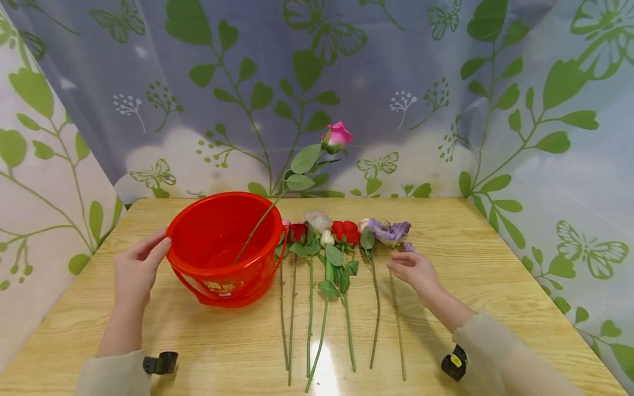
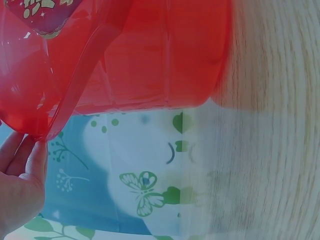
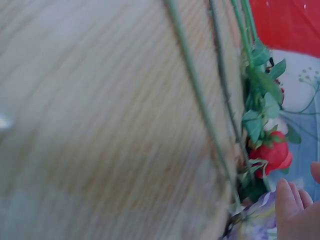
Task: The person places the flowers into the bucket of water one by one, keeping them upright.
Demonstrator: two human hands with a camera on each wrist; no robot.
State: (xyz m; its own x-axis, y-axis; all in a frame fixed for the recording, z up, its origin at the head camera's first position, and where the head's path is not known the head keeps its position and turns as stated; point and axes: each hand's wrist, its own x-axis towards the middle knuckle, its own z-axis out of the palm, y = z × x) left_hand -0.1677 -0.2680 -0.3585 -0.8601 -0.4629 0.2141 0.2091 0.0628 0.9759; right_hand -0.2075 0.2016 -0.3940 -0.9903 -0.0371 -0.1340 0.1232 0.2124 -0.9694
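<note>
A red plastic bucket (image 1: 218, 269) stands upright on the table's left half. My left hand (image 1: 136, 269) holds its rim at the left, and the left wrist view shows the fingers (image 2: 36, 160) against the rim. One pink rose (image 1: 338, 136) leans out of the bucket to the right, its stem inside. By the purple flower (image 1: 390, 232), at the right end of a row of artificial flowers, is my right hand (image 1: 415, 270), fingers loosely bent near the top of that stem. In the right wrist view the hand (image 3: 300, 215) overlaps the purple petals; contact is unclear.
Several flowers lie side by side right of the bucket, among them a red one (image 1: 345, 232) and a whitish one (image 1: 318, 221), stems toward me. The wooden table (image 1: 218, 352) meets a leaf-and-butterfly patterned curtain (image 1: 376, 99) at the back and sides.
</note>
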